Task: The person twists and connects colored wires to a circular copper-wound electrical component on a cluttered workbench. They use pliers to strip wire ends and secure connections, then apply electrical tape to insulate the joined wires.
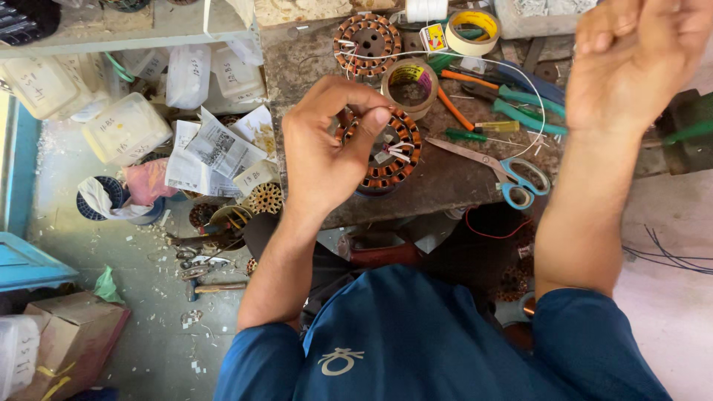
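worn, cluttered bench [445, 186] first; on it sits the stator [386, 152], a heavy, rigid ring of copper coils (best gripped by its iron rim, since the windings scratch). left hand [327, 148] pinches a thin white thread [475, 63] above it, soft and slippery; right hand [639, 59] is clenched, pulling it taut.

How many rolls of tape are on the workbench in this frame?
2. One tape roll lies just above the wound stator near the left hand; the other roll sits at the bench's top edge. More may be hidden behind the right hand.
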